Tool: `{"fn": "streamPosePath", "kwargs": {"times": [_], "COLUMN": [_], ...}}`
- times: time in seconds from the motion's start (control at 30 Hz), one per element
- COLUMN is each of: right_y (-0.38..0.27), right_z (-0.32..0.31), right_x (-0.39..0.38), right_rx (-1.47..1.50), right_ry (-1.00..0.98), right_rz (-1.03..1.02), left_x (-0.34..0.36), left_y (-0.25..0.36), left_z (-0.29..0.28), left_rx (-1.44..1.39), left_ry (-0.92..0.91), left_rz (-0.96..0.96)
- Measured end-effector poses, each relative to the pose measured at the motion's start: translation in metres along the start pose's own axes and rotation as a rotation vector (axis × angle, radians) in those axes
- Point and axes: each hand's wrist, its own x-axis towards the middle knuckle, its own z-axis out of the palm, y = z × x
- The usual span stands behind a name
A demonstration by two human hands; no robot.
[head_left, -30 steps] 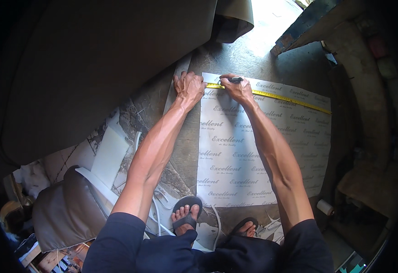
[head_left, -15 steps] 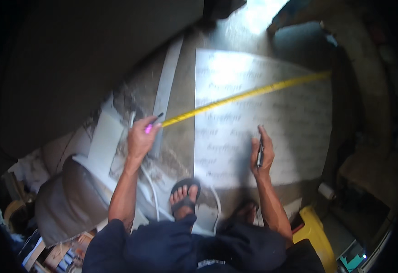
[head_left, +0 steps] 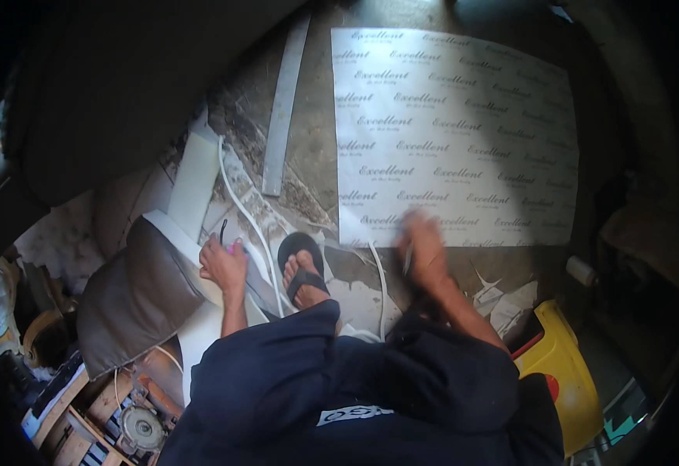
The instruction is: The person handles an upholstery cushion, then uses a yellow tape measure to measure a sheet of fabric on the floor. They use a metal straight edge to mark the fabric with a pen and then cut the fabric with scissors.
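My left hand (head_left: 224,262) is closed around a small tape measure, mostly hidden by the fingers; a pink bit (head_left: 236,247) and a thin black strap-like piece (head_left: 224,231) stick out. It is held low, left of my sandalled foot (head_left: 306,279). My right hand (head_left: 423,248), smeared by motion, is over the near edge of a large white sheet (head_left: 456,132) with repeated dark printing. A slim dark pen (head_left: 408,259) shows beside its fingers. The sheet lies flat on the floor, and a long metal straightedge (head_left: 283,116) lies to its left, apart from it.
A brown padded piece (head_left: 134,295) sits at left beside pale boards (head_left: 196,182). A white cable (head_left: 246,213) crosses the floor near my foot. Scraps (head_left: 510,307), a small white roll (head_left: 581,270) and a yellow plastic object (head_left: 561,373) are at right. Dark bulk fills the upper left.
The yellow tape blade that stretched over the sheet is out of sight. My left hand has drawn back lower; my right hand has moved left and down to the sheet's near edge. The view has shifted.
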Motion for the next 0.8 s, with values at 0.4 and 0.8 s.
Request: {"fn": "streamPosePath", "kwargs": {"times": [0.4,0.8], "right_y": [-0.022,-0.051], "right_z": [-0.047,-0.031], "right_x": [0.006,0.017], "right_rx": [0.276,0.396], "right_ry": [0.082,0.079], "right_rz": [0.206,0.115], "left_x": [0.119,0.125], "left_y": [0.17,0.18], "left_z": [0.015,0.008], "left_rx": [-0.529,-0.407], "left_ry": [-0.385,-0.444], "left_rz": [0.119,0.265]}}
